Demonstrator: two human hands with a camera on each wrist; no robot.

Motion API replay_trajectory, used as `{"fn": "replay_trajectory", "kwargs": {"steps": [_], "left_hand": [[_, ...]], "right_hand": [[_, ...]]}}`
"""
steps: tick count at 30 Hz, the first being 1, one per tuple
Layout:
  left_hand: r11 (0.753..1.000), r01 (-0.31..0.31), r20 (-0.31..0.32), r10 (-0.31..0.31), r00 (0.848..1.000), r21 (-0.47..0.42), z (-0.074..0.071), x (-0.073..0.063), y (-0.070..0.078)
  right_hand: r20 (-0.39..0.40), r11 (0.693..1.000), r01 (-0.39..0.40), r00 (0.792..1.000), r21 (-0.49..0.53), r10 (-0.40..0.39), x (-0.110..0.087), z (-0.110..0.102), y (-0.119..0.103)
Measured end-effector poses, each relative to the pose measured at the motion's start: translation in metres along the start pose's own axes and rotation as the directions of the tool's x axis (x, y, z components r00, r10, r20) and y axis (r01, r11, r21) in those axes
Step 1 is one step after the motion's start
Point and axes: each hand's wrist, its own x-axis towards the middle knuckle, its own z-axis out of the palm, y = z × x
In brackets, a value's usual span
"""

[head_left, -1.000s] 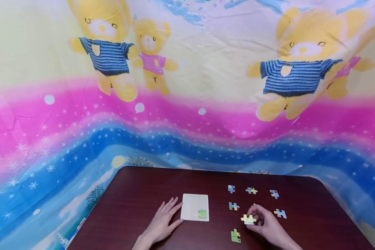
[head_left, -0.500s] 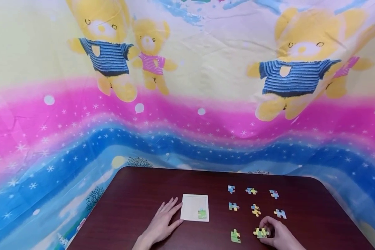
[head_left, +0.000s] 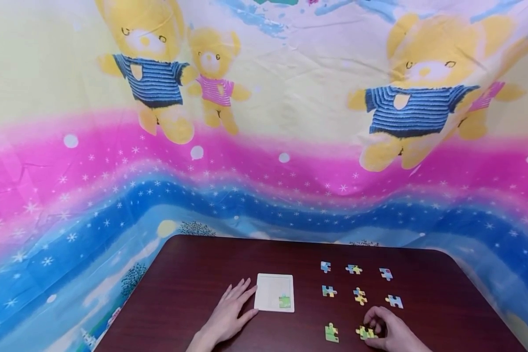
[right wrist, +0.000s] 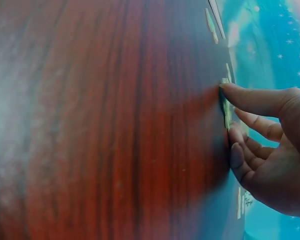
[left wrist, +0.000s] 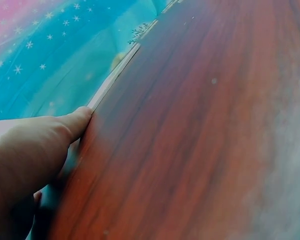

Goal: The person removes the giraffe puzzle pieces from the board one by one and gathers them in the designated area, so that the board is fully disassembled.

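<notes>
My right hand (head_left: 389, 328) pinches a green and yellow jigsaw piece (head_left: 365, 333) low over the table's near right part. In the right wrist view, the thumb and curled fingers meet the edges of this jigsaw piece (right wrist: 227, 107). A white square puzzle tray (head_left: 268, 292) lies left of the loose pieces, with one green piece (head_left: 284, 301) in its near right corner. Beside the tray, my left hand (head_left: 229, 313) lies with fingers spread, thumb and fingertips at its left edge. The left wrist view has the thumb (left wrist: 80, 120) against the tray's edge (left wrist: 112, 80).
Several jigsaw pieces lie spread behind my right hand, among them a yellow one (head_left: 360, 296) and a blue one (head_left: 394, 301). A green piece (head_left: 332, 333) lies to its left. The dark wooden table (head_left: 211, 259) ends at a bear-patterned cloth (head_left: 264, 195).
My right hand has carried the green and yellow piece toward the near right and down to the table, uncovering the yellow piece behind. My left hand has stayed at the tray.
</notes>
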Motion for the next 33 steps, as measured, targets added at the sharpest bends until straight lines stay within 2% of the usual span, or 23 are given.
{"fn": "replay_trajectory", "kwargs": {"steps": [5,10,13,17,21,25,33], "left_hand": [[1.0,0.023,0.032,-0.023,0.999,0.006,0.001,0.002,-0.003],[0.997,-0.005,0.027,0.003,1.0,0.077,0.0,0.002,-0.002],[0.99,-0.024,0.038,0.019,0.999,0.137,-0.003,0.002,0.003],[0.982,-0.013,0.07,-0.001,0.998,0.189,-0.004,0.003,0.006],[0.979,0.012,0.109,-0.035,0.993,0.203,-0.005,0.003,0.008],[0.975,0.007,0.111,-0.032,0.993,0.22,-0.005,0.002,0.008],[0.969,-0.008,0.113,-0.02,0.993,0.247,-0.007,0.005,0.009]], "right_hand": [[-0.059,0.993,0.026,0.998,-0.114,-0.033,-0.006,0.002,-0.057],[-0.103,0.986,0.048,0.993,-0.16,-0.065,0.007,0.009,-0.086],[-0.11,0.978,0.107,0.986,-0.18,-0.128,0.019,0.019,-0.099],[-0.093,0.961,0.179,0.975,-0.209,-0.202,0.038,0.036,-0.113],[-0.055,0.961,0.197,0.976,-0.195,-0.211,0.061,0.054,-0.125],[-0.019,0.958,0.222,0.973,-0.18,-0.229,0.081,0.072,-0.133],[-0.033,0.941,0.229,0.969,-0.249,-0.245,0.112,0.096,-0.144]]}}
